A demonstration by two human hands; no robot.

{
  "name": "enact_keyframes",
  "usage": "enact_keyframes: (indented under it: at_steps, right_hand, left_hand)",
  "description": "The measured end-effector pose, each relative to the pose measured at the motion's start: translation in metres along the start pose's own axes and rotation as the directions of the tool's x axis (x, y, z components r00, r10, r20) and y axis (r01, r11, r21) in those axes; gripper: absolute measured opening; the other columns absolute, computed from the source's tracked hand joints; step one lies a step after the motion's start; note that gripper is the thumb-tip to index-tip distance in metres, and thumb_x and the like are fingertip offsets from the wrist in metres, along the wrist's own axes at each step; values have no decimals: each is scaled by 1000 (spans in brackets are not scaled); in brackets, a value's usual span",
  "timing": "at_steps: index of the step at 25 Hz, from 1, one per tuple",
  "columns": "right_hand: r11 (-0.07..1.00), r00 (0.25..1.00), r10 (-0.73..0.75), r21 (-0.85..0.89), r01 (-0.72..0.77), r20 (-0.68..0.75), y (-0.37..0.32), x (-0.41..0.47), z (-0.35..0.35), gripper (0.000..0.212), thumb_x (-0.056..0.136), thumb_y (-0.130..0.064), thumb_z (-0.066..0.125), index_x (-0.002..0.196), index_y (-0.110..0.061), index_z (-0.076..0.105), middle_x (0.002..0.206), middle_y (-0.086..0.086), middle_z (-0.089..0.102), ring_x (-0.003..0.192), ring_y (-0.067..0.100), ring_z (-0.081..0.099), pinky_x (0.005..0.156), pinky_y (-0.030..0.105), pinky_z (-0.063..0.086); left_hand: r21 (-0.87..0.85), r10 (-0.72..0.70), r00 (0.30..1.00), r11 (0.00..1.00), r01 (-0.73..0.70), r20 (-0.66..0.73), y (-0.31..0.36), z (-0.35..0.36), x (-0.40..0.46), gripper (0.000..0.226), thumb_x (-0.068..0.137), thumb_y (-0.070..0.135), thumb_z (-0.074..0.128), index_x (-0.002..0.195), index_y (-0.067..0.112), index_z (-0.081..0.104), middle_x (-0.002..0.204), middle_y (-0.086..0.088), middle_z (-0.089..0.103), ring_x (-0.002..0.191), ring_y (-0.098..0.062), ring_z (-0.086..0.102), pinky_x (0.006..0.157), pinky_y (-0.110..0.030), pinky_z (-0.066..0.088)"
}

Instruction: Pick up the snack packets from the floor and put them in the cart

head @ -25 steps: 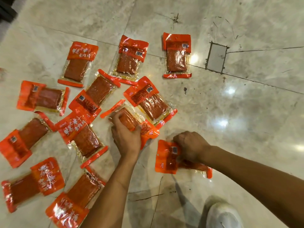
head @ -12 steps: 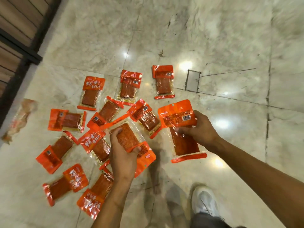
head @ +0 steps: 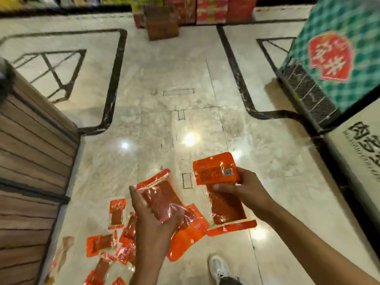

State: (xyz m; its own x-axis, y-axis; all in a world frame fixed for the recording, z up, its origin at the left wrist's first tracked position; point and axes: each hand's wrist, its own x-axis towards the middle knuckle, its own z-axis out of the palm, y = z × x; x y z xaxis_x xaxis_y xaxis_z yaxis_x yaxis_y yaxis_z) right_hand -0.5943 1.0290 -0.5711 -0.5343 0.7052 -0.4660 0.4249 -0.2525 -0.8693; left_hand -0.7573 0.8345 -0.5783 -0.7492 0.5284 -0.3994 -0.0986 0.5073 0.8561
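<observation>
Your left hand (head: 156,221) grips one snack packet (head: 162,199), fingers curled round its lower half with the orange header hanging below. Your right hand (head: 244,189) pinches a second packet (head: 221,190) just under its printed top, the clear body dangling towards the floor (head: 174,130).

The cart is not in view — locate it before you move off. Carry both packets level and keep the grips firm; the film looks slippery, and the right-hand pinch near the top leaves most of the weight swinging. Release each one over the cart, not short of it.

The remaining packets (head: 116,211) lie on the floor at near left, below and left of your left hand, well apart from both sets of fingers. Several are partly hidden behind your left forearm, so the count cannot be told. Your white shoe (head: 219,266) stands near right of them — mind your step.
</observation>
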Motion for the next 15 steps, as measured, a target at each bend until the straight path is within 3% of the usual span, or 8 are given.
enact_keyframes:
  at_steps: [2,3,5,7,9,11,15]
  right_hand:
    - [999,995,-36,13,37,-94,-57,-57,-36,39,73,-24,89,109,-20,74,98,-3,79,90,13,76,79,27,57]
    - [998,987,-53,20,57,-151,-81,-85,-53,40,72,-25,89,109,-20,73,97,-3,80,90,14,76,80,29,57]
    - [994,966,-77,57,93,-247,-112,-140,-82,39,72,-23,89,107,-20,72,95,-4,80,89,14,76,77,25,57]
    - [987,935,-90,93,129,-342,-128,-194,-106,41,72,-22,90,108,-20,71,95,-3,80,91,15,76,79,27,57]
    - [979,896,-84,131,156,-437,-129,-253,-132,43,72,-21,90,111,-18,71,98,1,80,95,19,76,87,34,58]
    - [967,852,-87,162,197,-516,-123,-313,-156,43,72,-19,89,111,-15,72,101,6,79,98,24,75,92,40,58]
    - [933,756,-80,217,285,-649,-98,-432,-204,39,75,-16,87,111,-15,72,101,6,79,96,22,76,84,33,60]
  left_hand:
    - [9,29,994,999,-30,104,75,-11,-38,152,52,49,93,146,59,-25,159,-4,42,142,-23,46,121,-47,27]
    - [0,72,982,997,-73,172,107,-14,-57,151,58,42,94,150,52,-26,152,-5,51,137,-22,51,118,-43,29]
    - [2,144,939,988,-152,314,153,-13,-89,143,64,34,94,157,41,-14,144,-3,58,127,-21,57,113,-40,34]
    - [13,203,883,973,-230,423,186,-4,-122,138,55,49,96,154,48,1,148,0,55,131,-24,56,116,-47,37]
    - [17,245,818,955,-296,520,214,9,-160,132,48,57,95,150,50,11,152,-1,51,132,-25,56,114,-50,41]
    - [-1,291,750,933,-360,593,238,26,-203,123,59,44,95,154,39,17,154,-4,48,129,-26,56,108,-45,44]
    - [-84,362,609,896,-435,706,265,72,-287,105,61,34,96,145,34,34,145,-6,53,116,-23,60,103,-47,52]
